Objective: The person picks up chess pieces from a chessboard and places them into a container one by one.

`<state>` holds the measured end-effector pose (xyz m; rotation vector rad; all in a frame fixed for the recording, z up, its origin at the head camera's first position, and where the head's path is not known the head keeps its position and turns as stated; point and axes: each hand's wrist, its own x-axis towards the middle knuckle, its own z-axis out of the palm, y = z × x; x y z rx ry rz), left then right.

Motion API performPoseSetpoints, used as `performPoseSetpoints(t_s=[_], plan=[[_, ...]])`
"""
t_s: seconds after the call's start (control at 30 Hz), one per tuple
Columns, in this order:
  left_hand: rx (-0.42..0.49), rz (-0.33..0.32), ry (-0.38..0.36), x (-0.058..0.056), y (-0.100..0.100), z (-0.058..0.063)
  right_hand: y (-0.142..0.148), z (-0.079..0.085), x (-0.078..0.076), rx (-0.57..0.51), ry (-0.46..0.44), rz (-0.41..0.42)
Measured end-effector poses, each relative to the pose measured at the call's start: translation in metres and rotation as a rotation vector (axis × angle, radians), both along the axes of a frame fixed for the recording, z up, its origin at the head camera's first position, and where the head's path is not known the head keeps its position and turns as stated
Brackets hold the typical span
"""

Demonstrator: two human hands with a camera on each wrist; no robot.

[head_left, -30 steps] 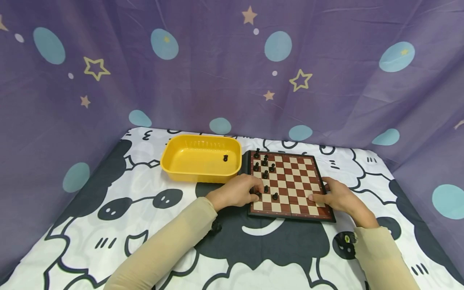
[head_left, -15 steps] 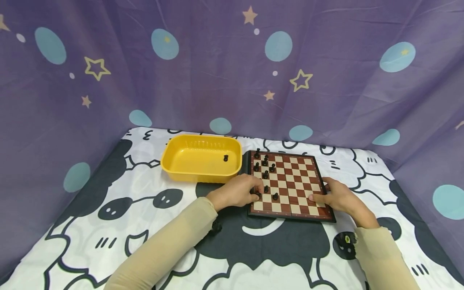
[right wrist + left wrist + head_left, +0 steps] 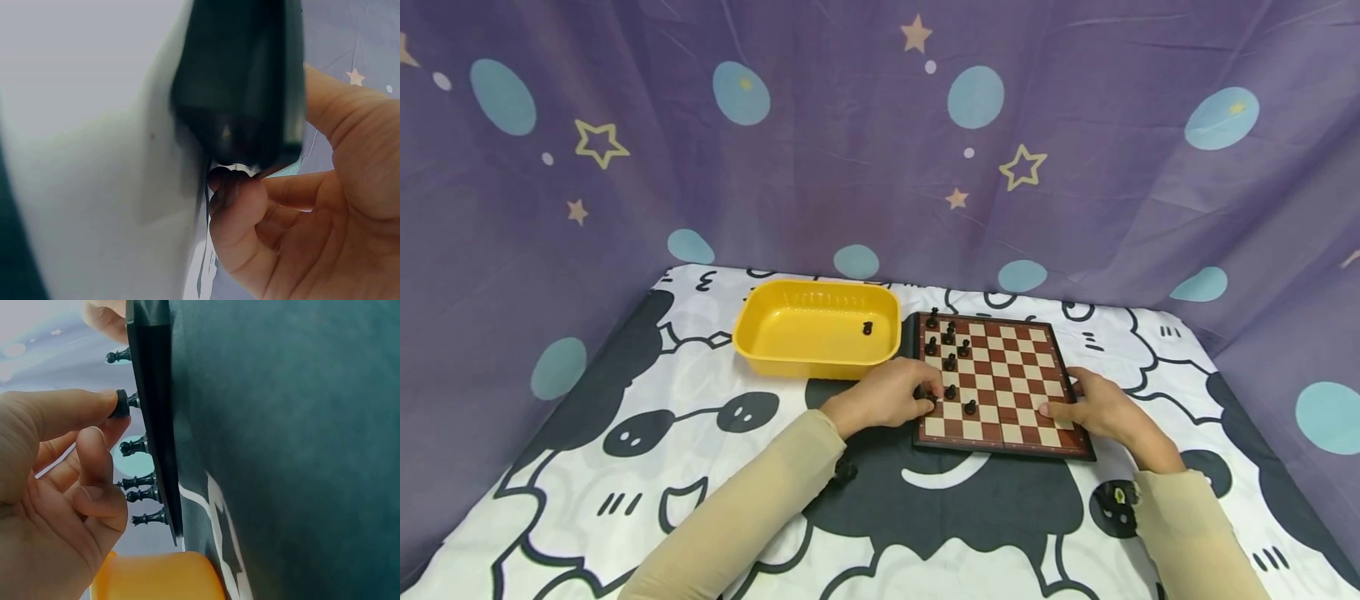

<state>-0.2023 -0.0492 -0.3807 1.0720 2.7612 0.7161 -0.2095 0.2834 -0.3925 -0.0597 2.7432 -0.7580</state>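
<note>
The chessboard (image 3: pixel 1033 367), in brown and cream squares with a dark rim, lies on the cloth. At its left edge my left hand (image 3: pixel 887 395) pinches a small black chess piece (image 3: pixel 121 404) between thumb and finger. Its round base shows just off the playing surface in the left wrist view; the fingers hide the rest. Beside that hand stand two black pawns (image 3: pixel 970 407). My right hand (image 3: pixel 1105 410) grips the board's right side, thumb on top and fingers curled under the rim (image 3: pixel 290 125).
Left of the board stands a yellow tub (image 3: pixel 812 367) with one black piece (image 3: pixel 867 328) lying in it. Several black chess pieces, among them a tall one (image 3: pixel 932 317), stand on the far left squares. A purple curtain (image 3: pixel 880 200) hangs behind the cloth-covered table (image 3: pixel 955 575).
My left hand has shifted slightly left with the pinched piece, which shows a little more between the fingertips. The right hand and the board have stayed put.
</note>
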Motion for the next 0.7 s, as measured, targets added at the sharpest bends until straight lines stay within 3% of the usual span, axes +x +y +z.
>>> performPoseSetpoints(t_s=[0.27, 0.7], plan=[[0.022, 0.027, -0.031, 0.0, -0.007, 0.005, 0.001, 0.0, 0.0, -0.001, -0.002, 0.0], [0.008, 0.082, 0.004, 0.003, -0.024, 0.014, 0.001, 0.0, 0.0, -0.003, 0.017, 0.004]])
